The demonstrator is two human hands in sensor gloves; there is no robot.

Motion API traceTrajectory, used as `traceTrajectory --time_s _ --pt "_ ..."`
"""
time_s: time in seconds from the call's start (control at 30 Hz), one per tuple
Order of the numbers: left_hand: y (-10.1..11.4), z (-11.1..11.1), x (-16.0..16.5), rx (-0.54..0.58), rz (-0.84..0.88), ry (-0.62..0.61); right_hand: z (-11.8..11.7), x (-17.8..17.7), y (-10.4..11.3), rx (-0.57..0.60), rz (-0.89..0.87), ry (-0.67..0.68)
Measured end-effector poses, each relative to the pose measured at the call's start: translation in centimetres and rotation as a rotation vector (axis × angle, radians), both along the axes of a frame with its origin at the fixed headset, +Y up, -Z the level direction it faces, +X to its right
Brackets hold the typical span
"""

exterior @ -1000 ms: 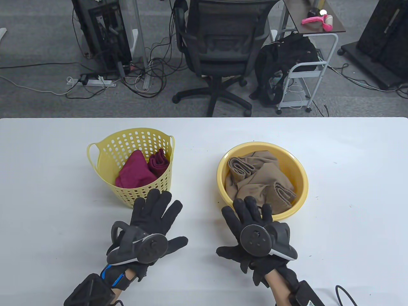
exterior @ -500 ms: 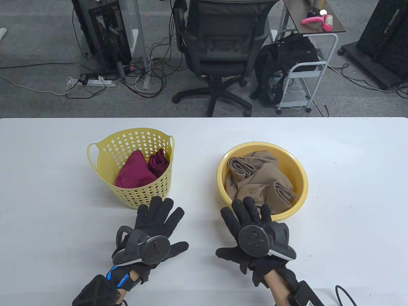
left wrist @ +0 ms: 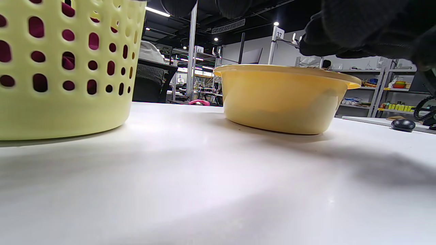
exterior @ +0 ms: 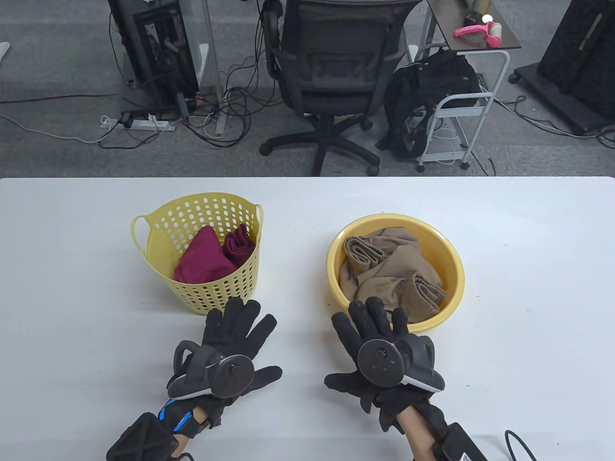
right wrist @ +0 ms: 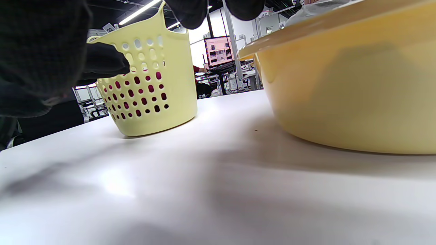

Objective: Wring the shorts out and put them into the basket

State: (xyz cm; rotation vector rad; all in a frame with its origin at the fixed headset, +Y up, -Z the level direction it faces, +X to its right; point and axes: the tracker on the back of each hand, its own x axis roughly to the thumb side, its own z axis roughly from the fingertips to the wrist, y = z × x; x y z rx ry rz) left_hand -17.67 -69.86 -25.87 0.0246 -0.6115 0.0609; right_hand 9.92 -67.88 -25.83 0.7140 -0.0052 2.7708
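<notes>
Crumpled tan shorts [exterior: 391, 276] lie in a yellow round basin [exterior: 454, 266] on the right of the white table. A pale yellow perforated basket [exterior: 211, 288] stands to the left and holds dark red cloth [exterior: 206, 259]. My left hand [exterior: 235, 331] hovers palm down with fingers spread, just in front of the basket, holding nothing. Just as flat and spread, my right hand [exterior: 370, 326] has its fingertips over the basin's near rim. The wrist views show the basket [left wrist: 61, 68] [right wrist: 153, 88] and basin [left wrist: 282, 98] [right wrist: 357, 95] from table level.
The white table [exterior: 528, 288] has bare surface around both containers. Behind its far edge stand an office chair [exterior: 331, 72], a small cart with a black backpack [exterior: 432, 101] and a computer tower with cables on the floor.
The left hand shifted slightly right and toward me from a second ago. The right hand barely moved. Shorts and containers stayed put.
</notes>
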Motion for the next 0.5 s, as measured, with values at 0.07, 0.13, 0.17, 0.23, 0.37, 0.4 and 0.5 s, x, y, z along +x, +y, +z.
traceTrajectory --time_s 0.07,0.13,0.17,0.23,0.37,0.4,0.5 --pt "0.0 0.0 0.0 0.003 -0.003 -0.001 0.0 -0.1 0.0 -0.002 0.003 0.004" --pt "0.0 0.0 -0.1 0.000 0.001 -0.005 0.0 -0.3 -0.1 -0.006 0.007 0.008" --pt "0.0 0.0 -0.1 -0.002 0.003 -0.005 0.0 -0.4 -0.1 -0.006 0.010 0.010" --pt "-0.1 0.1 -0.1 -0.005 0.000 -0.007 -0.1 -0.6 0.0 -0.008 0.018 0.012" --pt "0.0 0.1 -0.1 -0.002 -0.006 -0.010 -0.3 -0.7 0.3 -0.003 0.029 0.009" --pt "0.0 0.1 -0.1 0.000 -0.007 -0.011 -0.4 -0.7 0.5 -0.003 0.035 0.010" --pt "0.0 0.2 -0.2 0.008 -0.016 -0.014 -0.8 -0.6 1.2 -0.006 0.051 0.007"
